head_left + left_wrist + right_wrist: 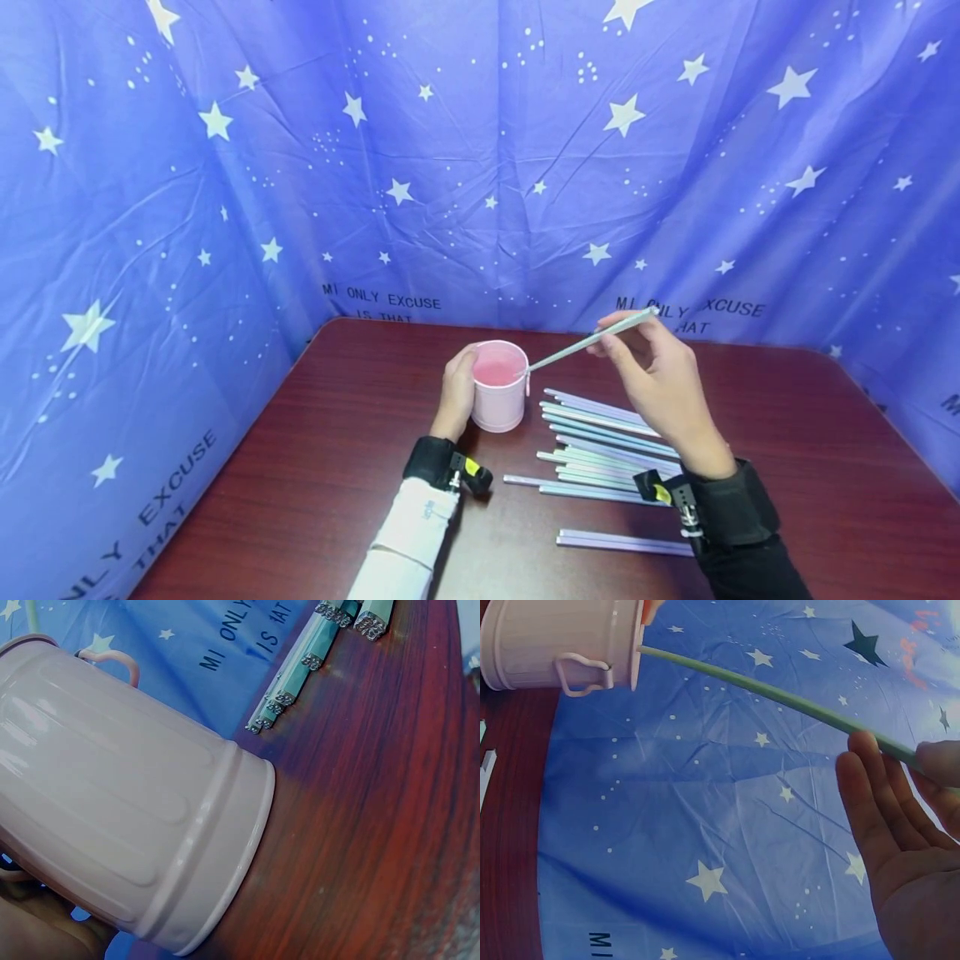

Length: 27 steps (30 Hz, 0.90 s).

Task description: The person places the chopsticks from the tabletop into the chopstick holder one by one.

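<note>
A small pale pink bucket with little side handles stands upright on the table. My left hand grips its left side, the thumb by the rim; in the left wrist view the ribbed wall fills much of the picture and part of the hand shows below. My right hand, raised right of the bucket, pinches a light green chopstick near its thicker end, thumb against fingers. The chopstick slants down leftward, its thin tip at the bucket's rim. In the right wrist view the chopstick crosses toward the rim.
Several more chopsticks in purple, blue and green lie in a loose row under and left of the right forearm. Two purple ones lie apart, nearer the front. A blue star-patterned curtain hangs behind the dark red wooden table.
</note>
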Motion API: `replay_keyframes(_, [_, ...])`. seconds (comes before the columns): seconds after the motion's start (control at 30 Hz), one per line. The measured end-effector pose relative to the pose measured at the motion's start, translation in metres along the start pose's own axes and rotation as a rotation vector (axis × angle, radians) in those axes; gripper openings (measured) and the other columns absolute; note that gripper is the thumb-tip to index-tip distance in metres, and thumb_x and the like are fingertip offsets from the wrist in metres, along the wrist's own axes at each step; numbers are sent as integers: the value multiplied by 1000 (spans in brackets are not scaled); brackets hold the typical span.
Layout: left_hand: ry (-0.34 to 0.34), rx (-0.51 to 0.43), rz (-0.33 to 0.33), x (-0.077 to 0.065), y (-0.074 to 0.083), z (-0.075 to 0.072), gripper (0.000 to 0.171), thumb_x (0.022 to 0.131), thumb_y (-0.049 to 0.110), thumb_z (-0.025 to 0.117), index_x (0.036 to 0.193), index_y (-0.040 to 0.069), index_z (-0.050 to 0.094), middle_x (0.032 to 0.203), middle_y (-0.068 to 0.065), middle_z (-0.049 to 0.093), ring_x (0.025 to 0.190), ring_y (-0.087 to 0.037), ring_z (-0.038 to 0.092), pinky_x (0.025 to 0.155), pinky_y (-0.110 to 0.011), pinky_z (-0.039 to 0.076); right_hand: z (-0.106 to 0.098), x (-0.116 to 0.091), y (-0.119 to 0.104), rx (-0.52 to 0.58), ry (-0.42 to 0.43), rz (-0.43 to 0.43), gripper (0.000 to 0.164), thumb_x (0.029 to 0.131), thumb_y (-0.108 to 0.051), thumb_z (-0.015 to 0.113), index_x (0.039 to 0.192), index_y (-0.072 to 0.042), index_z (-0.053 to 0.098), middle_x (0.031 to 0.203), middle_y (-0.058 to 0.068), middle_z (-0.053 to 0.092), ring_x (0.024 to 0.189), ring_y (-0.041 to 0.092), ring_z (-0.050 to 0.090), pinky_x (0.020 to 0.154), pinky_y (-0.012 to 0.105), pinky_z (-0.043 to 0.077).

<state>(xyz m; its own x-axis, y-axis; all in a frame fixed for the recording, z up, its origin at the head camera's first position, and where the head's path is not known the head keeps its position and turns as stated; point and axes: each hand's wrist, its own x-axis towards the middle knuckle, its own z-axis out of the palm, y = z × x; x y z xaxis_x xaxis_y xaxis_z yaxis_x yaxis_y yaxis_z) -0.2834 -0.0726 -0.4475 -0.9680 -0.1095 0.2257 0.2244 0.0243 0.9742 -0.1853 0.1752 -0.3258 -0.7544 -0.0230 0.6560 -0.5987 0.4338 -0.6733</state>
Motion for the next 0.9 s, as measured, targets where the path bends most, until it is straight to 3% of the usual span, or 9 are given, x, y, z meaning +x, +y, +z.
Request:
replay_keyframes(0.37, [-1,-5,-3,0,-2,-1,43,108,18,44,134,-5,71,137,-24,72,137,-37,62,123,-53,45,1,-1,6,-53,-38,-1,15,107,-4,64,120,1,69,104,13,79,91,-6,71,88,8,56])
replay_keyframes(0.53, [-7,-3,-8,0,-2,-1,43,108,18,44,133,-3,72,136,-22,73,136,-35,63,122,-51,46,-2,-2,15,-194,-86,44,16,108,-12,65,122,-6,71,106,8,79,96,7,71,82,11,54])
replay_keyframes(0.63, [-10,-4,-11,0,-2,-1,43,108,19,44,133,-2,72,136,-21,73,136,-33,63,122,-50,47,-3,-2,24,-292,-168,71,19,106,-13,67,124,-7,72,115,11,77,108,23,71,91,29,55])
replay_keyframes(0.77, [-11,-5,-7,0,-2,-1,43,108,19,44,133,-2,72,136,-21,73,135,-34,64,122,-51,47,-2,-3,34,-375,-337,107,21,102,-11,70,121,-4,73,118,17,75,109,35,72,95,54,58])
replay_keyframes(0.9, [-11,-11,-3,0,-2,-1,43,108,18,44,133,-2,72,135,-21,73,135,-34,64,122,-51,47,0,-6,42,-440,-542,168,17,99,-11,74,114,-4,75,107,13,78,100,32,74,89,55,62])
